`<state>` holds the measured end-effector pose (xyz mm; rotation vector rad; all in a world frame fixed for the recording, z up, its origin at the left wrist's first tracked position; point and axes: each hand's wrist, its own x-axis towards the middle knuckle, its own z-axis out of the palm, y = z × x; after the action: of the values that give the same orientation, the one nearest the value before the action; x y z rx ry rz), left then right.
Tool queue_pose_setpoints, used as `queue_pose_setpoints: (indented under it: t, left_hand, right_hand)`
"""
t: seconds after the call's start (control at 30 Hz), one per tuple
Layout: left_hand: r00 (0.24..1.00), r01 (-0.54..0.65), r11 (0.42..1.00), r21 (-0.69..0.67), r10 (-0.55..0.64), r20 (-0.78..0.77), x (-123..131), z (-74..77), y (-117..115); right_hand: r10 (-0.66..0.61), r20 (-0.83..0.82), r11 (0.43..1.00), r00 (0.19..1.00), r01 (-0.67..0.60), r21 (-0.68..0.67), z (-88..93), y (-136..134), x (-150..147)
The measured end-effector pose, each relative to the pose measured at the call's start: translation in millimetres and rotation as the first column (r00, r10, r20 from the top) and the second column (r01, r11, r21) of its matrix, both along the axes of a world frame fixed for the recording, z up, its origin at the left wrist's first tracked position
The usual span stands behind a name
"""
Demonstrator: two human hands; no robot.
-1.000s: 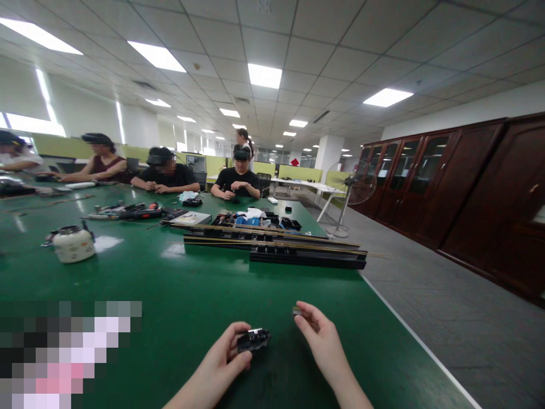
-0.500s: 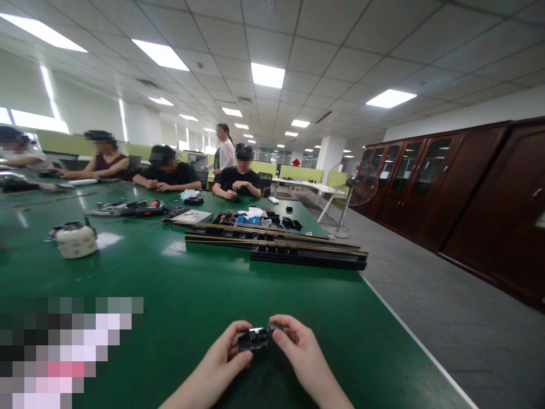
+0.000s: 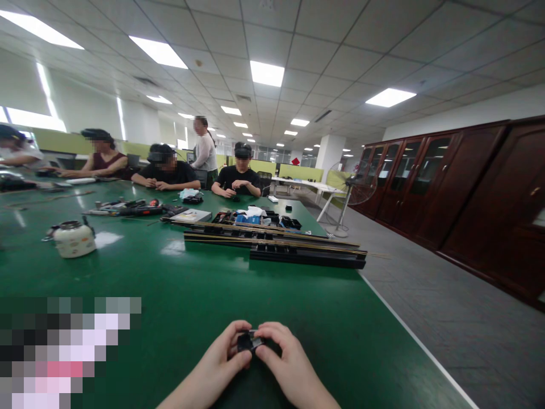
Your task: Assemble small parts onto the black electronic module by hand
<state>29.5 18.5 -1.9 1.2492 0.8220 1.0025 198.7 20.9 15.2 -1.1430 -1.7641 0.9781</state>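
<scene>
A small black part (image 3: 246,342) with an open hollow and a shiny grey edge is held between my hands, just above the green tabletop. My left hand (image 3: 223,357) grips its left end between thumb and fingers. On the other side, my right hand (image 3: 284,353) is closed with its fingertips and thumb at the part's right end. A pale grey piece (image 3: 256,342) shows beside the right fingertips; its exact shape is too small to make out. My fingers cover much of the part.
Long black rails (image 3: 306,257) with thin brass-coloured rods lie across the green table (image 3: 170,301). Behind them are black trays (image 3: 292,222) and blue-and-white packaging. A cream pot (image 3: 74,240) and tools (image 3: 136,209) sit left. Several people are at the far side; a fan (image 3: 349,190) stands right.
My right hand has moved left, closer to my left hand, and now covers the right end of the black part. A person in the background has moved left.
</scene>
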Motion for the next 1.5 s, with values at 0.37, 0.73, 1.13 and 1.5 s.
queue_pose_setpoints:
  t: [0.37,0.73,1.13,1.5]
  left_hand:
    - [1.0,0.012,1.0,0.011,-0.012,0.01,0.7,-0.6,0.8]
    - [0.999,-0.033,0.999,0.015,0.033,-0.038,-1.5,3.5,1.7]
    - [0.999,-0.022,1.0,0.0,0.022,-0.033,-2.3,1.4,1.8]
    - [1.0,-0.016,1.0,0.027,0.017,-0.024,-1.7,1.8,1.5]
  right_hand:
    - [0.027,-0.079,0.997,0.997,-0.032,-0.07,1.4,0.4,-2.2]
    - [0.031,-0.11,0.99,0.993,-0.045,-0.131,-3.7,1.6,2.2]
    - [0.052,-0.11,0.995,0.993,-0.061,-0.074,-2.7,1.8,2.4]
    - [0.084,-0.35,0.973,0.933,-0.152,-0.171,-12.9,8.4,7.4]
